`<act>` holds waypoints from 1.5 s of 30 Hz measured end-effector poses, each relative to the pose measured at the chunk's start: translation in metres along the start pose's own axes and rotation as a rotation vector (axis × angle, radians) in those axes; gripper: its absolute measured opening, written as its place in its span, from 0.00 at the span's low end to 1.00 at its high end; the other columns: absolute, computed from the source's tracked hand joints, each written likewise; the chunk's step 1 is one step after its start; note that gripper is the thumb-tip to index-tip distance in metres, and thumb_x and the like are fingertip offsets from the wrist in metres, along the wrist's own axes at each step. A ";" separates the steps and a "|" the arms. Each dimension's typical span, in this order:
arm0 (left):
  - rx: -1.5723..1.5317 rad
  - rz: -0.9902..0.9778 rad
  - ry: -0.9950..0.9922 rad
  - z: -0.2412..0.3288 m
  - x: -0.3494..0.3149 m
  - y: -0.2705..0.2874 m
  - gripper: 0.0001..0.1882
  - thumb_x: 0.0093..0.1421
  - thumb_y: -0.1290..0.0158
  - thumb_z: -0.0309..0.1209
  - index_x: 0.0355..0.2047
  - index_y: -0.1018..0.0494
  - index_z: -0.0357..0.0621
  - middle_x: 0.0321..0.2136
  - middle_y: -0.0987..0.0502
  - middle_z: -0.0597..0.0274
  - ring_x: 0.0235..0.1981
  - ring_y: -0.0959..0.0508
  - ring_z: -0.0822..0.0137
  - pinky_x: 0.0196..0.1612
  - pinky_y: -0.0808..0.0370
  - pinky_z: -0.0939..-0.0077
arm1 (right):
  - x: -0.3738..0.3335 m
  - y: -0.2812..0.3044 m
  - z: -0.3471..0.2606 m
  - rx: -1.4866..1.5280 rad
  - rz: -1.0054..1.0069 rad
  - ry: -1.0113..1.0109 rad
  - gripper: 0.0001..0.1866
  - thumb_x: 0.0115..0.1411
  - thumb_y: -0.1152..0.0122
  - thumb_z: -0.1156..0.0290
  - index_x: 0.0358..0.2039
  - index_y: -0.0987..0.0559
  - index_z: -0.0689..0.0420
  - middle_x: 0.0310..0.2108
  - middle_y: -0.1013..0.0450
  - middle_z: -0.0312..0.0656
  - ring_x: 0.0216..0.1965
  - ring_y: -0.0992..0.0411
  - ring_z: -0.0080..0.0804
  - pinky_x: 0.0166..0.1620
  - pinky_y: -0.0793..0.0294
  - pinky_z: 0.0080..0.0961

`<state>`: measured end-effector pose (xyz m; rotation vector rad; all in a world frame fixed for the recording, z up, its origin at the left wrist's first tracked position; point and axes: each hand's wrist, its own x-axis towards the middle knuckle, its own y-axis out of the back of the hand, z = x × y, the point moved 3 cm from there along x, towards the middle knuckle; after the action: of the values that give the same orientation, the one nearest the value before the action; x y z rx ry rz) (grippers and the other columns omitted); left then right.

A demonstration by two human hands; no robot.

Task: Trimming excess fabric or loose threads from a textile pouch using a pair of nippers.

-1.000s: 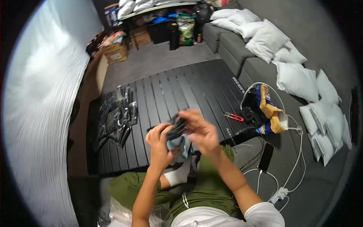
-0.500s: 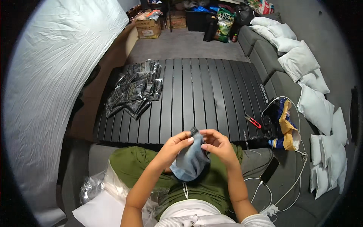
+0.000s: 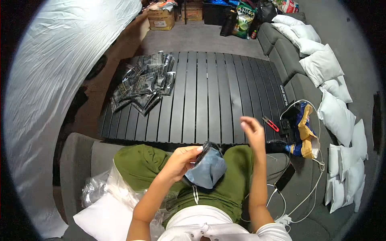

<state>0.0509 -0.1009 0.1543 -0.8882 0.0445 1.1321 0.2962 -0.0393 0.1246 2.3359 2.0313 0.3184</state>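
My left hand (image 3: 182, 160) grips the dark edge of a small blue-grey cloth piece (image 3: 207, 172), pinching it between thumb and fingers. The cloth bulges like a pouch over my lap, its black rim turned up. Away from it, my right hand (image 3: 253, 131) hovers over the near right part of the table with fingers apart and nothing visible in them. Close to its right lies a pair of red-handled thread snips (image 3: 271, 124) on the black slatted table (image 3: 203, 96).
Black packets in clear plastic (image 3: 144, 82) are piled on the table's left. A blue-and-yellow bag (image 3: 307, 138), a phone (image 3: 285, 178) and white cables lie at right. White pillows (image 3: 337, 114) line the grey sofa. Clear plastic and a white pillow (image 3: 104, 217) sit by my left side.
My right hand has let go of the cloth and moved up and right towards the snips. My left hand keeps the cloth, now lower, its dark rim more exposed. The view has shifted slightly.
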 end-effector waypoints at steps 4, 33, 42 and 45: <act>-0.034 0.024 0.014 -0.009 -0.001 0.001 0.12 0.55 0.50 0.33 0.35 0.28 0.37 0.23 0.26 0.68 0.20 0.29 0.82 0.23 0.32 0.89 | 0.046 0.091 0.107 -0.723 0.275 0.191 0.15 0.51 0.49 0.74 0.41 0.30 0.63 0.44 0.35 0.52 0.47 0.38 0.48 0.51 0.41 0.36; -0.003 -0.103 0.152 -0.031 -0.005 0.005 0.17 0.50 0.46 0.21 0.42 0.34 0.37 0.31 0.26 0.66 0.32 0.26 0.80 0.36 0.31 0.90 | -0.025 0.037 0.070 0.364 0.189 -0.161 0.10 0.59 0.54 0.72 0.41 0.37 0.57 0.38 0.34 0.41 0.27 0.31 0.23 0.29 0.31 0.16; -0.075 -0.055 0.154 -0.033 -0.008 0.000 0.22 0.50 0.47 0.20 0.47 0.36 0.35 0.31 0.23 0.62 0.32 0.26 0.78 0.38 0.30 0.87 | -0.093 -0.033 -0.018 0.419 -0.067 -0.300 0.08 0.50 0.41 0.72 0.30 0.24 0.62 0.19 0.33 0.30 0.21 0.36 0.17 0.27 0.37 0.12; -0.068 -0.045 0.134 -0.032 -0.011 -0.001 0.22 0.50 0.47 0.20 0.47 0.36 0.35 0.31 0.23 0.61 0.33 0.26 0.78 0.39 0.31 0.86 | -0.097 -0.048 -0.048 0.110 -0.278 -0.051 0.10 0.42 0.39 0.81 0.28 0.23 0.60 0.18 0.32 0.32 0.19 0.39 0.18 0.24 0.39 0.16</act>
<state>0.0592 -0.1294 0.1381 -1.0197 0.0961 1.0358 0.2290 -0.1334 0.1515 2.0521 2.3636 0.1392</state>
